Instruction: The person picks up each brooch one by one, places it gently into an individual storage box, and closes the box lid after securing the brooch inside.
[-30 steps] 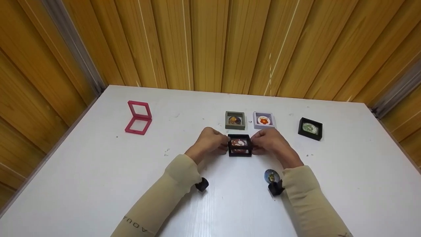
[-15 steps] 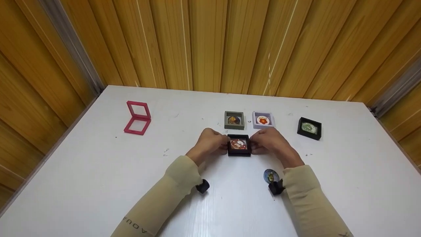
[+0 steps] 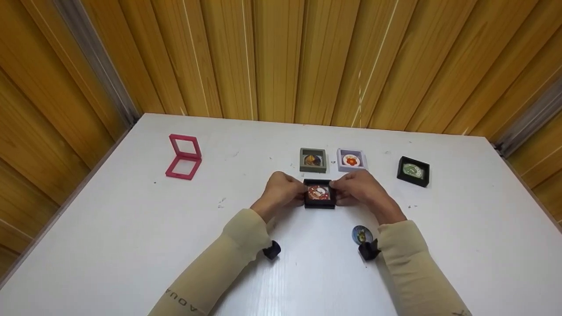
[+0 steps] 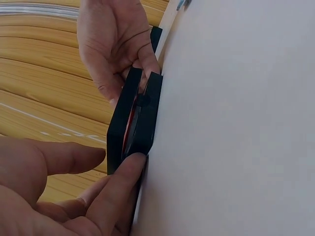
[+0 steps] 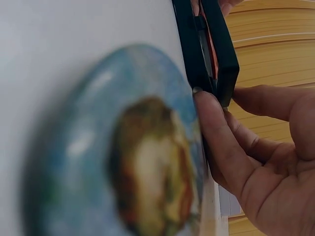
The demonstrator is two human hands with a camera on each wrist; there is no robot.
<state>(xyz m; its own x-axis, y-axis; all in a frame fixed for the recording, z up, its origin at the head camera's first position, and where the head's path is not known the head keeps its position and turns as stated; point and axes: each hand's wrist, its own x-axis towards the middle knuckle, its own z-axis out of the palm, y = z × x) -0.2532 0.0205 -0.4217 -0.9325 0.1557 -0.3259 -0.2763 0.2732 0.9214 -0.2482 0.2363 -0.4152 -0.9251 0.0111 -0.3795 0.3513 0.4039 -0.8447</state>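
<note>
A hinged black display frame lies on the table between both hands, a round red-and-white badge showing through its window. In the left wrist view, the halves of the black frame stand slightly apart at the near side, with a red edge in the gap. My left hand holds the frame's left side, fingers at the lower half and thumb by the upper. On the opposite side, my right hand grips it likewise, fingertip against the lower half. A blue round badge lies by the right wrist.
Behind the hands stand a green frame and a lilac frame, each with a badge inside. Another black frame with a green badge lies at right. An open red frame stands at far left. A wood-patterned wall backs the white table.
The upper half of the black frame has come down onto the lower half, narrowing the gap between them. Both hands stay at its sides, the right fingertips shifting slightly inward over the edge.
</note>
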